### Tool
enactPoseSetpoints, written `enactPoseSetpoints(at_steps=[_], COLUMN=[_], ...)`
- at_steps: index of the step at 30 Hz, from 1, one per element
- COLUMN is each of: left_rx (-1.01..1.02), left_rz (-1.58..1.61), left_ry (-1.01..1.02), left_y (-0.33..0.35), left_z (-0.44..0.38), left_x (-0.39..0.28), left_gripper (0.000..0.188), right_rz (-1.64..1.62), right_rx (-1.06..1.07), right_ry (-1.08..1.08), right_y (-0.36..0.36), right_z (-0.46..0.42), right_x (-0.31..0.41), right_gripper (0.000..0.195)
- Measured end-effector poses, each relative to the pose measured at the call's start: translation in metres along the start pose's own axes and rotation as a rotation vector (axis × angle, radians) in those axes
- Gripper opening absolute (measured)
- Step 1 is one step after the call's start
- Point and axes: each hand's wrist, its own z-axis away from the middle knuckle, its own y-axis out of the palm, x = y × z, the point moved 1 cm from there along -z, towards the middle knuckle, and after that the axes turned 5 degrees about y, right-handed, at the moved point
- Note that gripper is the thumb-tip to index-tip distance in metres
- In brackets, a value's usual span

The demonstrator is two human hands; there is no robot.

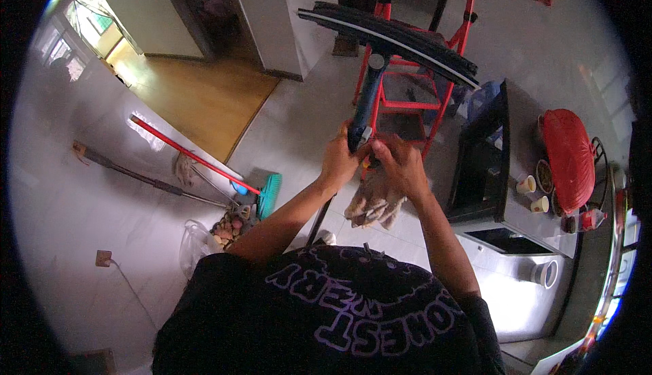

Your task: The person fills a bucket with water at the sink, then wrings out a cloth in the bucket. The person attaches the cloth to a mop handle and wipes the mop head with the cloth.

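Note:
My left hand (338, 160) is wrapped around the lower end of a dark blue handle. That handle rises to a wide window-squeegee head (392, 41), black with a pale strip along its edge. The fingers of my right hand (402, 163) meet my left thumb just below a grey catch (367, 133) on the handle. A soiled whitish cloth or glove (374, 204) shows beneath my right hand; whether the hand holds it cannot be told. Below my left wrist, a thin dark pole (320, 219) slants down, its upper end hidden.
Straight ahead stands a red stepladder (410, 105). At left are a red-handled broom (196, 155), another pole (147, 179) and a root-vegetable-like pile (232, 230) beside a plastic bag (196, 245). A counter (524, 156) at right carries paper cups (526, 184) and a red covered object (568, 161).

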Motion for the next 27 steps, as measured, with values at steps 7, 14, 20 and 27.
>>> enactPoseSetpoints(at_steps=[7,14,20,27], left_rx=[0.027,0.211,0.312,0.120], left_rz=[0.030,0.531,0.744,0.614], left_ry=[0.070,-0.229,-0.368,-0.340], left_y=[0.012,-0.002,-0.015,-0.020], left_z=[0.024,0.022,0.008,-0.005], left_x=[-0.005,-0.023,-0.040,-0.041], left_gripper=[0.041,0.042,0.045,0.044], right_rz=[-0.147,-0.307,-0.433,-0.359], right_rx=[-0.078,0.020,0.197,0.303], right_ry=[0.072,0.089,0.135,0.102], right_y=[-0.013,-0.015,-0.022,-0.010], right_z=[-0.040,-0.049,-0.050,-0.009], right_x=[0.018,0.016,0.027,-0.015], right_gripper=[0.050,0.055,0.049,0.036])
